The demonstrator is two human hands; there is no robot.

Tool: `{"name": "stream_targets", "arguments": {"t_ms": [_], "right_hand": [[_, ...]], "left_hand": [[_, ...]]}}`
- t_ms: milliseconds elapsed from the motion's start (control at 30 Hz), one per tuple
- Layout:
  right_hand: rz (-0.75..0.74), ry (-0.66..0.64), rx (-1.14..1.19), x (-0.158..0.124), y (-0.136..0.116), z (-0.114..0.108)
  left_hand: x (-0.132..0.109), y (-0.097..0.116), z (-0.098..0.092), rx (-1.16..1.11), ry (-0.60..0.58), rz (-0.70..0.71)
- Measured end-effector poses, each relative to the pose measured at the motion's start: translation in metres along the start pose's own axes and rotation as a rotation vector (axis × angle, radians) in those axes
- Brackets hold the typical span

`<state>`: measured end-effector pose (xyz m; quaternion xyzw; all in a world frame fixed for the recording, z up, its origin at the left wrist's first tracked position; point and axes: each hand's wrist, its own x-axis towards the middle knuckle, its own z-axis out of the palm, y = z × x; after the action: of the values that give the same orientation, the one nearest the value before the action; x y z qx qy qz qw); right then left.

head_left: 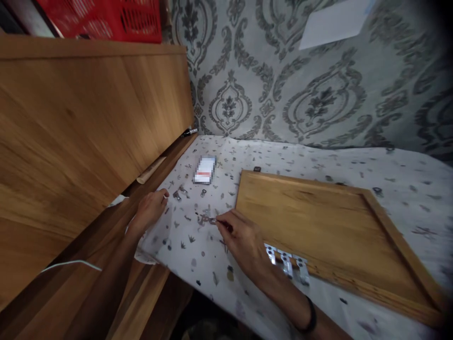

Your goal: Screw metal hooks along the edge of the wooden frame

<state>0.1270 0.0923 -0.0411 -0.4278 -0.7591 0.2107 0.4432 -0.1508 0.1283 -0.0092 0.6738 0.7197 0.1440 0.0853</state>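
Observation:
My right hand (244, 236), with a dark band at its wrist, reaches over the patterned white cloth, thumb and index finger pinched together. Its fingertips are at a small heap of loose metal pieces (206, 219) that look like screws. Whatever sits in the pinch is too small to name. Near the cloth's left edge is my left hand (152, 208), its fingers curled closed; what they hold, if anything, is hidden. Just right of it lie a couple of small metal hinge-like parts (181, 192). Beside my right forearm, several silver metal hinges (286, 264) line the near edge of a framed wooden panel (304, 212).
A phone (205, 170) with a lit screen lies on the cloth (198, 255) behind the heap. At left stands a large wooden cabinet (88, 118) with a red plastic basket (138, 21) on top. A patterned wall (230, 61) closes the back. A white cable (76, 262) hangs at lower left.

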Motion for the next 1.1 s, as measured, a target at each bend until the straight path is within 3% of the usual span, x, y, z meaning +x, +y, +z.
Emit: {"name": "stream_targets", "arguments": {"t_ms": [200,400,600,767,933,1100], "right_hand": [[0.136,-0.09,-0.048,0.045,0.015,0.02],[0.201,-0.162,-0.107,0.068,0.029,0.034],[0.235,-0.227,-0.163,0.066,0.038,0.036],[0.196,-0.26,-0.175,0.06,0.028,0.036],[0.102,-0.365,-0.117,0.058,0.008,0.056],[0.105,-0.392,-0.093,0.061,0.002,0.076]], "left_hand": [[0.026,-0.01,0.017,0.014,0.0,0.045],[0.031,-0.013,0.024,-0.003,0.009,0.161],[0.027,-0.016,0.03,-0.071,0.023,0.266],[0.02,-0.015,0.032,-0.133,0.045,0.291],[0.008,-0.004,0.03,-0.191,0.041,0.323],[0.0,0.009,0.029,-0.261,-0.007,0.366]]}}
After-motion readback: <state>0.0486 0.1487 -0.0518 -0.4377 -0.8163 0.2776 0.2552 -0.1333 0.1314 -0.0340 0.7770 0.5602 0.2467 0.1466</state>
